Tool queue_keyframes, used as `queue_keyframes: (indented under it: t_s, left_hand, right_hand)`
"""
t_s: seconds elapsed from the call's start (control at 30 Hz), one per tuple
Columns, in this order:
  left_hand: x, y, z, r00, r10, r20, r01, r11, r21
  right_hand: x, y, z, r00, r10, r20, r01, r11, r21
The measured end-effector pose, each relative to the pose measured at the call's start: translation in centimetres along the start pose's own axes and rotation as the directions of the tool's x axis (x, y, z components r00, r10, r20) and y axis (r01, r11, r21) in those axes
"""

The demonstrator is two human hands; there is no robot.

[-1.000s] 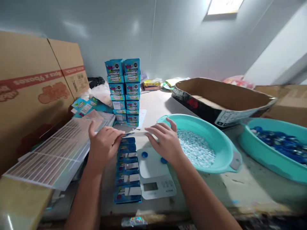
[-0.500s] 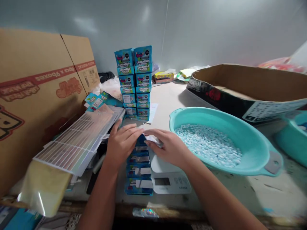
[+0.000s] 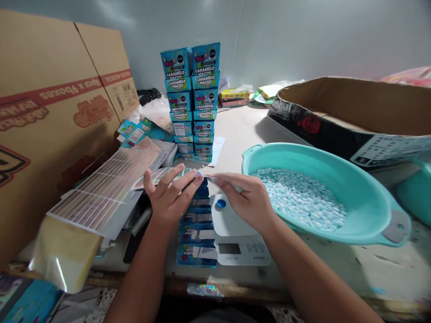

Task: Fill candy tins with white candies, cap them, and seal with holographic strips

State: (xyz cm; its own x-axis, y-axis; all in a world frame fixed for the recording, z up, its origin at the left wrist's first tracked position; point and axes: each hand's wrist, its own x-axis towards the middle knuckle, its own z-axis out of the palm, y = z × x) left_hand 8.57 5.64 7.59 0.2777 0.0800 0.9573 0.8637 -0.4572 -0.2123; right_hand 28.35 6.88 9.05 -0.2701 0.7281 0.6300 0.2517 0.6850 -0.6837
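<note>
My left hand [image 3: 173, 190] is open, its spread fingers lying over the far end of a row of small blue candy boxes [image 3: 197, 233] with pale strips on them. My right hand [image 3: 247, 197] is closed, thumb and fingers pinching a thin white strip [image 3: 209, 176] beside the left fingertips. Under the right hand is a white kitchen scale [image 3: 229, 224] with a small blue cap [image 3: 221, 203] on its platform. A printed sheet [image 3: 158, 175] shows partly behind my left hand. What lies under the left fingertips is hidden.
Stacked blue candy boxes [image 3: 193, 103] stand beyond my hands. A turquoise tub [image 3: 357, 197] of pale blue candies [image 3: 303, 202] sits at right, before a black-sided carton [image 3: 313, 121]. At left are clear label sheets [image 3: 101, 188] and a large cardboard box [image 3: 60, 85].
The right hand has drawn slightly right and the left fingers have spread. The crumpled white piece under the right hand no longer shows; the blue cap on the scale is now visible. The view has shifted.
</note>
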Motion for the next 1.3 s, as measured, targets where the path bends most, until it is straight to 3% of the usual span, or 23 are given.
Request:
queue_keyframes:
  t_s: [0.17,0.37,0.5,0.87,1.07,1.3]
  left_hand:
    - [-0.4,0.6,0.8,1.000,-0.007,0.001,0.007,0.998,0.057]
    - [-0.5,0.5,1.3,0.998,-0.060,-0.010,0.060,0.996,0.064]
    - [-0.6,0.3,1.3,0.999,-0.041,0.005,0.041,0.997,0.061]
    - [-1.6,0.2,2.2,1.000,-0.004,0.022,0.003,0.999,0.054]
    - [-1.7,0.0,2.2,0.999,0.006,0.053,-0.008,0.999,0.040]
    - [-1.8,0.0,1.9,0.999,-0.040,-0.011,0.040,0.999,0.001]
  right_hand:
    - [0.1,-0.3,-0.1,0.995,0.050,-0.084,-0.052,0.998,-0.023]
    - [-0.1,0.0,-0.2,1.000,-0.010,0.003,0.010,0.997,-0.076]
    - [-0.2,0.0,-0.2,0.999,-0.050,-0.001,0.049,0.996,-0.071]
    - [0.1,0.2,-0.4,0.998,-0.038,-0.040,0.036,0.998,-0.051]
    - [0.1,0.0,-0.3,0.998,0.028,-0.050,-0.032,0.997,-0.067]
    - [0.0,-0.3,-0.2,0.999,0.045,-0.024,-0.046,0.998,-0.047]
